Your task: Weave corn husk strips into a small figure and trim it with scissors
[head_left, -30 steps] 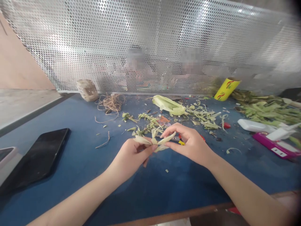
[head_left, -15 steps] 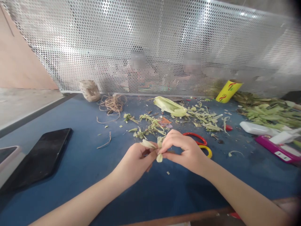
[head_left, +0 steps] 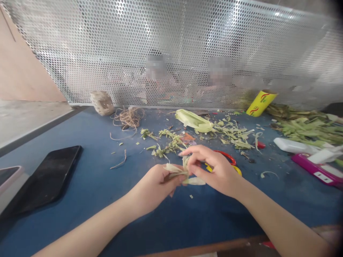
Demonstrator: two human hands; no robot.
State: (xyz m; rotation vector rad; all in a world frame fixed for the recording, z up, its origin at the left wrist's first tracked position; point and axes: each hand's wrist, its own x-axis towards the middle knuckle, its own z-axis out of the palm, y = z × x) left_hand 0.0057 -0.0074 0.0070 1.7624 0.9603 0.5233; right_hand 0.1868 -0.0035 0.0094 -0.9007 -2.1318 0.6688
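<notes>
Pale corn husk strips (head_left: 195,181), folded into a small bundle, are pinched between the thumb and fingers of my left hand (head_left: 152,185). My right hand (head_left: 218,173) is at the bundle's right side, its thumb and bent fingers closed on a strip while the index finger reaches out over the top. The exact grip of the right fingertips is partly hidden. Behind the right hand lie scissors (head_left: 227,157) with red and yellow handles, partly covered. Beyond the hands are small braided husk pieces (head_left: 174,141) and a whole folded corn husk (head_left: 194,121).
Left are a black phone (head_left: 50,178) and a pink-edged phone (head_left: 8,178); behind, twine (head_left: 130,117) and a jar-like object (head_left: 102,102). Right are husk scraps (head_left: 238,135), a yellow tube (head_left: 260,103), a purple power strip (head_left: 316,169) and leaves (head_left: 308,126). A perforated metal screen (head_left: 182,43) closes the back.
My right hand has shifted slightly right and its index finger has lifted away. More of the pale strip now shows to the right of the bundle. The left hand has barely moved.
</notes>
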